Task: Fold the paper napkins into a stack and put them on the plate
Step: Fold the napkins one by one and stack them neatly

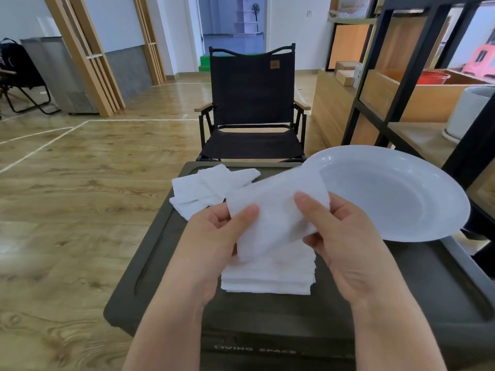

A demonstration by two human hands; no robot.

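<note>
Both hands hold one white paper napkin (276, 210) up over the dark table (401, 295). My left hand (214, 236) pinches its left edge with the thumb on top. My right hand (345, 236) pinches its right edge the same way. Directly below the held napkin lies a neat stack of folded napkins (267, 277). Several loose unfolded napkins (209, 188) lie spread at the table's far left. A white plate (396, 194) with nothing in it sits at the far right of the table, its rim reaching past the table's edge.
A black folding chair (251, 103) stands just beyond the table. A black-framed wooden shelf unit (396, 103) rises at the right, close to the plate. Wooden floor (67, 210) spreads out on the left.
</note>
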